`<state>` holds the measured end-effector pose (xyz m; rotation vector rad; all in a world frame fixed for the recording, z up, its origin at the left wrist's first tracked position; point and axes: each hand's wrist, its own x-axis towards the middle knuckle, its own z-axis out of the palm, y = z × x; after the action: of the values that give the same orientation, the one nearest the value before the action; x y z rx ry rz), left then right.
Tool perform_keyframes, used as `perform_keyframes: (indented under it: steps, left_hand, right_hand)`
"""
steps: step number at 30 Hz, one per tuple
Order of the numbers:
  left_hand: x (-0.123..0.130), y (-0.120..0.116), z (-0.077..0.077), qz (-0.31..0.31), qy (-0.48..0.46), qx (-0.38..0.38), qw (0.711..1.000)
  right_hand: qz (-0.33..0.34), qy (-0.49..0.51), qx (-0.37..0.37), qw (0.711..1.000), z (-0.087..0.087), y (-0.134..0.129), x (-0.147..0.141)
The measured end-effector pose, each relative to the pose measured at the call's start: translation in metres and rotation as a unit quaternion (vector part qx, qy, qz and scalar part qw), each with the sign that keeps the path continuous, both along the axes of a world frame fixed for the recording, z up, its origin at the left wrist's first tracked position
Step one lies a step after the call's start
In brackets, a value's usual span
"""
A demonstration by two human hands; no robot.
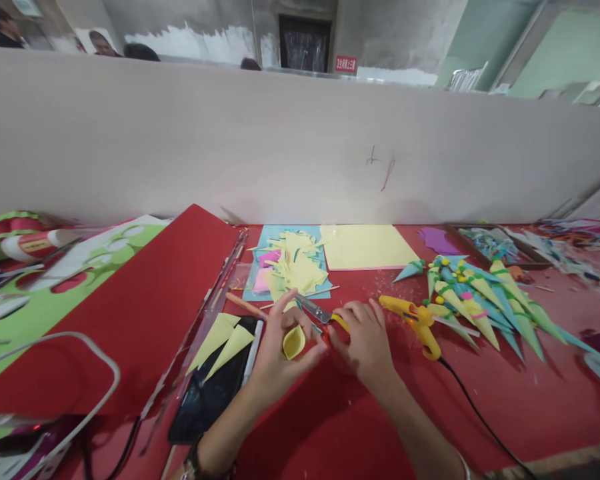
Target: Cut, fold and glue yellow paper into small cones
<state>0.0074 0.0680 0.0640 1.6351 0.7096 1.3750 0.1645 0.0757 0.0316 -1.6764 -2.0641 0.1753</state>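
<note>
My left hand [280, 357] has its fingers curled round a small yellow paper cone [294, 343], whose open end faces me. Close beside it, my right hand [364, 340] is closed on the yellow-handled scissors [320, 312], with the blades pointing up and left. Yellow and light blue paper scraps [297, 263] lie beyond my hands. Two flat-looking yellow cones [230, 350] rest on a black phone [207, 400] left of my left hand. A yellow glue gun [415, 320] lies right of my right hand.
Several decorated paper cones [480, 293] are piled on the right. A yellow sheet [367, 247] lies at the back, before a pale partition [290, 147]. Large red board [130, 313] and green cut sheets [95, 267] cover the left. A black cable [473, 400] runs towards the front right.
</note>
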Motion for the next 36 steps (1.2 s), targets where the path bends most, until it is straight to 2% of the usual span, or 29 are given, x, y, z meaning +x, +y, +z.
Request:
perform_keyframes:
  steps: [2, 4, 7, 10, 15, 19, 22, 28, 32, 36]
  left_hand:
    - [0.006, -0.003, 0.002, -0.005, -0.021, -0.016, 1.0]
    - [0.014, -0.009, 0.005, 0.003, -0.04, -0.04, 0.998]
    - [0.024, -0.015, 0.008, 0.031, -0.061, -0.064, 0.996]
    - [0.026, -0.016, 0.008, 0.05, -0.059, -0.09, 0.993]
    - [0.012, -0.011, 0.003, 0.072, 0.013, -0.105, 0.992]
    - [-0.003, -0.012, -0.002, 0.023, 0.086, -0.171, 0.981]
    - [-0.013, -0.014, -0.003, -0.003, 0.161, -0.162, 0.973]
    - [-0.026, -0.012, -0.003, 0.044, 0.238, -0.103, 0.965]
    - [-0.027, -0.012, -0.004, 0.067, 0.253, -0.116, 0.958]
    - [-0.027, -0.013, -0.004, 0.058, 0.249, -0.129, 0.958]
  right_hand:
    - [0.101, 0.096, -0.002, 0.99, -0.002, -0.005, -0.005]
    - [0.197, 0.168, -0.036, 0.965, -0.007, -0.009, -0.014]
    - [0.255, 0.238, -0.061, 0.935, -0.015, -0.013, -0.026]
    - [0.259, 0.298, -0.067, 0.916, -0.015, -0.015, -0.031]
    - [0.285, 0.371, -0.123, 0.875, -0.005, -0.019, -0.026]
    - [0.286, 0.407, -0.171, 0.85, -0.006, -0.017, -0.025]
    - [0.3, 0.395, -0.187, 0.848, -0.008, -0.016, -0.026]
    - [0.307, 0.385, -0.232, 0.839, -0.008, -0.019, -0.026]
    - [0.28, 0.409, -0.28, 0.822, -0.008, -0.02, -0.026]
    - [0.273, 0.412, -0.278, 0.824, -0.007, -0.019, -0.026]
